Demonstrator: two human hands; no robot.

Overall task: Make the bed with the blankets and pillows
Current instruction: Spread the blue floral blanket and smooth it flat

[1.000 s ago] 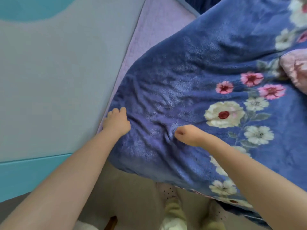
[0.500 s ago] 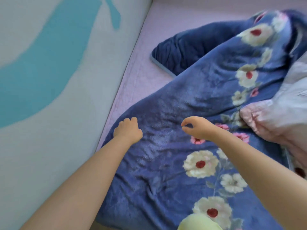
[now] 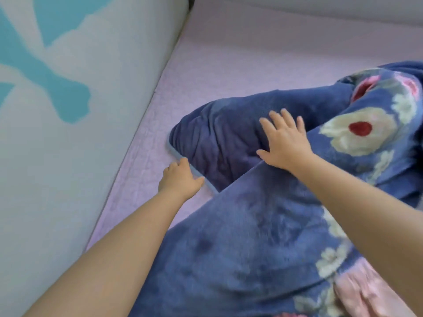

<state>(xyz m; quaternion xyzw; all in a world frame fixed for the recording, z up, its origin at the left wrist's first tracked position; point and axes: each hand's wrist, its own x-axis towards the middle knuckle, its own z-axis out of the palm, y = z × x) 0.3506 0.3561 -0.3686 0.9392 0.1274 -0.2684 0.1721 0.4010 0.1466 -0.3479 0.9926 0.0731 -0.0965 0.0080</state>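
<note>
Blue floral blanket (image 3: 263, 248) cut off at right edge, left hand (image 3: 179, 180) grasping its trimmed edge nr mattress (image 3: 251, 65) left side, fingertips hidden, right hand (image 3: 285, 140) flat, fingers spread, on blanket.

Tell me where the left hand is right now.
In the head view, the left hand sits left of centre at the trimmed edge of the blue blanket, over the lilac sheet, between the wall panel and the right hand.

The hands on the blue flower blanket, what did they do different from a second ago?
Both hands reached further up the bed. The left hand moved from the near blanket to the trimmed edge of the folded-back corner; whether it grips is unclear. The right hand opened from a pinch and lies flat on the blue floral blanket. The blanket stays bunched, the lilac sheet bare.
</note>
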